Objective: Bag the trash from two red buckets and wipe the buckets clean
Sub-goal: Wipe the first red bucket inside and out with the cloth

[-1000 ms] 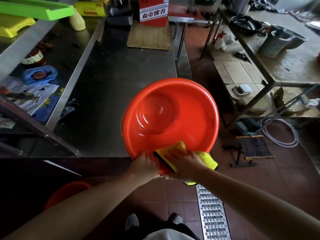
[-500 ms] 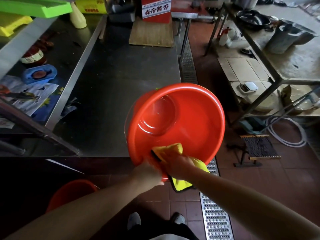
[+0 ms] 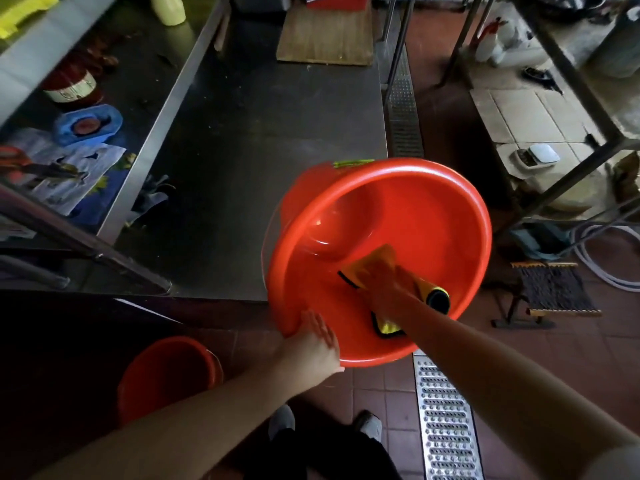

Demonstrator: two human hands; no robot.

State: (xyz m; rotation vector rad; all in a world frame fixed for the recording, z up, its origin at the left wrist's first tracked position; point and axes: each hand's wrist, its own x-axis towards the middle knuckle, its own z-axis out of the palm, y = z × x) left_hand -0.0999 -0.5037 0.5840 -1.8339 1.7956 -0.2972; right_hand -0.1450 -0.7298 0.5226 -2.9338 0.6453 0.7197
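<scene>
- Wiping stage on this one, I'd say: the red bucket point(image 3: 433, 216) is tipped mouth-up toward me, and nothing I can see inside looks like trash.
- My right hand point(image 3: 379, 284) is reaching down into it, pressing the yellow cloth point(image 3: 375, 261) against the inner wall, close to where the wall meets the bottom. Fingers are bunched over the cloth, so it's a grip, not a flat palm.
- One corner of the cloth hangs loose under my right wrist, and another end is rolled up just to the right of that hand.
- My left hand point(image 3: 317, 344) is on the near rim, outside, fingers fairly straight and flat against the plastic. It's propping the bucket more than gripping it.
- Next move as I see it: sweep the cloth around the wall and across the bottom, while the left hand turns the bucket so every part gets reached. With only a flat hand on it, the bucket might slip if I push hard.
- The second red bucket point(image 3: 169, 375) sits on the floor below my left forearm. Can't tell what's in it or whether it's been wiped.
</scene>
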